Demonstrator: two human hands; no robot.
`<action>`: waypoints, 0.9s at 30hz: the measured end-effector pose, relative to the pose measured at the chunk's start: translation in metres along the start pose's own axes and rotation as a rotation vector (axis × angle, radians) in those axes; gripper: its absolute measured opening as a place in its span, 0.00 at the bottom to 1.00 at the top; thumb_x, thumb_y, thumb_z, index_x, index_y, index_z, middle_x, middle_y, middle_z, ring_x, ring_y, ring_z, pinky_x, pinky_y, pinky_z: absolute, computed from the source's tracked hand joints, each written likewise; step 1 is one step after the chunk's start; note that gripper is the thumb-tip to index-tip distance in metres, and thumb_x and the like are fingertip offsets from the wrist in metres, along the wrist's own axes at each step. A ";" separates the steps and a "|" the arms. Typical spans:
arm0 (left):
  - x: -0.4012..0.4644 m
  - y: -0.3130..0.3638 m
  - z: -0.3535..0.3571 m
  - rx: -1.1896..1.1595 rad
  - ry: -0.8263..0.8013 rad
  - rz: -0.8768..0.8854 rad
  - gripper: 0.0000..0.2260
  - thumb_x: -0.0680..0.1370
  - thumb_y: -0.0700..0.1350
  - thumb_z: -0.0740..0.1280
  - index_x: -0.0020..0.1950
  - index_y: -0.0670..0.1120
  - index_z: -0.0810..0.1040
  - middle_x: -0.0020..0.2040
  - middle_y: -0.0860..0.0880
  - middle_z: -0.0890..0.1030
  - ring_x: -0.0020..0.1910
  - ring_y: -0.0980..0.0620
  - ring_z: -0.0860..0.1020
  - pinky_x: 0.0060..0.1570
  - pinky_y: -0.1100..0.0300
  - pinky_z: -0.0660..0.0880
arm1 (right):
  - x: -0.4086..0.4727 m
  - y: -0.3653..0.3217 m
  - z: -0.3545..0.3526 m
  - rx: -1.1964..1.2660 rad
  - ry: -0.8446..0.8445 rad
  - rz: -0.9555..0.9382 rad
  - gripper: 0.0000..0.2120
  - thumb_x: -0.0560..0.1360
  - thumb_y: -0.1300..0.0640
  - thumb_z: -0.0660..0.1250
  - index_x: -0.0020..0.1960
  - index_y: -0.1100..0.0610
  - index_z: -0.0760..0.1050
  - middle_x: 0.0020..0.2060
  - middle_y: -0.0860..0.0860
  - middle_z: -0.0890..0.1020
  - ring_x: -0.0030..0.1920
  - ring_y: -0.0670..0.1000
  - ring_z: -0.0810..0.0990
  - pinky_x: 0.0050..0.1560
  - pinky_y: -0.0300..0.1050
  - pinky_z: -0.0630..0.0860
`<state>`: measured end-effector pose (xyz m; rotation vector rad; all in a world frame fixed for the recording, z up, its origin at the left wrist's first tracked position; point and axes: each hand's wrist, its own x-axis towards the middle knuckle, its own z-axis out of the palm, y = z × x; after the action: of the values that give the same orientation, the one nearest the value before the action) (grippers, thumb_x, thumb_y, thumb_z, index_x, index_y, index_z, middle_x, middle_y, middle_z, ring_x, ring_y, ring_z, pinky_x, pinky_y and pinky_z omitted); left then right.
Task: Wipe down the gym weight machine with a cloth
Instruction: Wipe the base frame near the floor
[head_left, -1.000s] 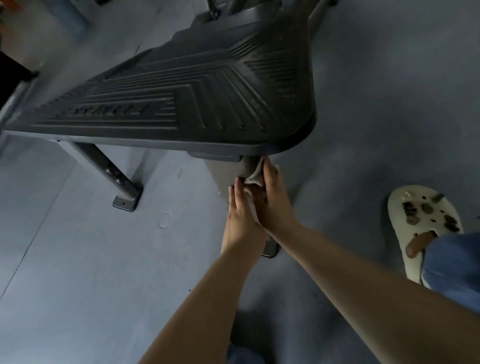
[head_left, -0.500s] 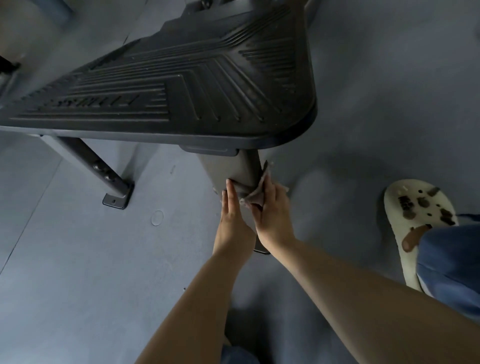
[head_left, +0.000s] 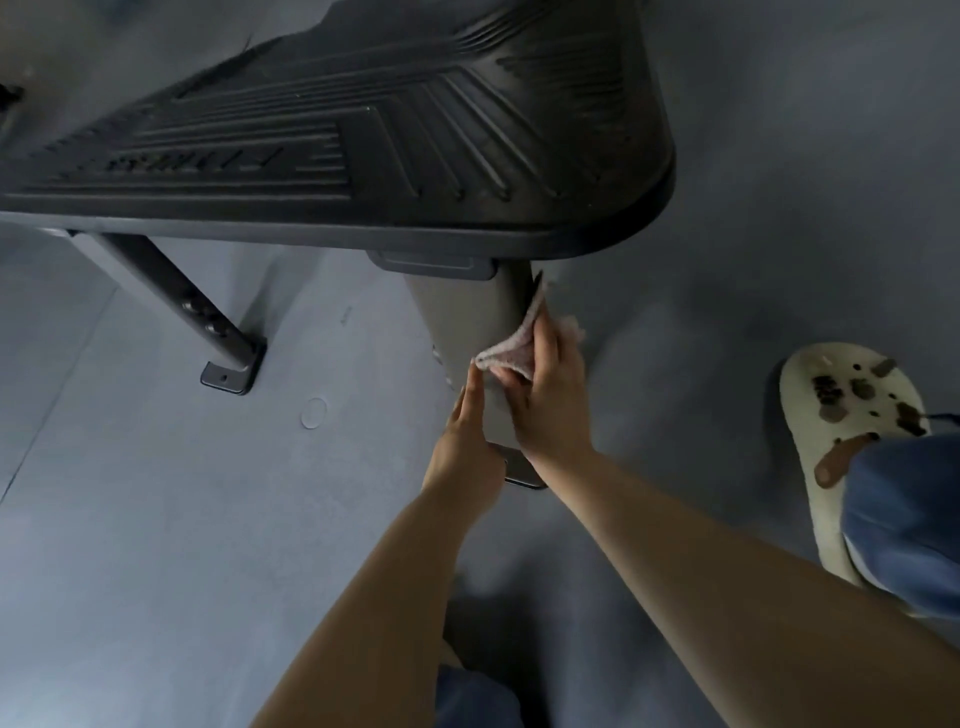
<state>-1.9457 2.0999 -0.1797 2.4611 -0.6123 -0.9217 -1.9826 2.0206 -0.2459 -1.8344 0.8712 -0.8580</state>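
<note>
A: What do you see?

B: A big black rubber foot plate (head_left: 332, 135) with ridges, part of the gym weight machine. It sits on dark grey metal legs. One fat grey leg (head_left: 467, 317) goes down from the plate's near right corner to the grey floor (head_left: 130, 519).

A: Where is the cloth?

B: The small pale pink cloth (head_left: 511, 347) is pressed on the right edge of that fat leg, just under the plate's rim. The right hand (head_left: 548, 400) curls its fingers round the cloth and grips it. The left hand (head_left: 465, 441) lies flat with straight fingers on the leg's front, its fingertips touching the cloth's lower corner.

A: Is there room to move?

B: Yes. Bare floor lies to the left, between the fat leg and a thin slanted leg (head_left: 176, 301) with a bolted foot. More floor lies to the right, up to a cream clog shoe (head_left: 841, 431) with dark charms.

A: What changed?

B: A moment ago the cloth was bunched lower. Now it is spread higher up the leg's edge, and the two hands have parted a little.
</note>
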 end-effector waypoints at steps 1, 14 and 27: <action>0.001 -0.002 0.002 -0.004 -0.011 -0.040 0.40 0.77 0.28 0.55 0.73 0.65 0.41 0.76 0.48 0.60 0.43 0.51 0.77 0.38 0.58 0.73 | -0.008 0.008 -0.001 0.026 -0.049 0.051 0.32 0.74 0.52 0.68 0.73 0.64 0.63 0.59 0.64 0.73 0.57 0.62 0.75 0.58 0.48 0.74; -0.010 -0.006 0.010 0.053 -0.100 -0.108 0.39 0.78 0.29 0.53 0.74 0.65 0.41 0.74 0.47 0.63 0.48 0.48 0.77 0.29 0.65 0.68 | -0.029 0.035 0.011 0.335 -0.097 0.398 0.18 0.71 0.51 0.73 0.59 0.44 0.73 0.44 0.44 0.81 0.53 0.52 0.79 0.55 0.49 0.77; -0.008 -0.009 0.006 0.144 -0.160 -0.113 0.37 0.79 0.30 0.54 0.76 0.60 0.40 0.78 0.47 0.51 0.56 0.47 0.75 0.38 0.65 0.70 | -0.039 0.012 0.021 0.443 0.025 0.647 0.26 0.70 0.65 0.73 0.63 0.48 0.70 0.47 0.44 0.80 0.49 0.42 0.79 0.53 0.34 0.75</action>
<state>-1.9529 2.1099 -0.1848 2.5892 -0.6173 -1.1647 -1.9878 2.0577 -0.2720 -1.0609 1.0995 -0.5911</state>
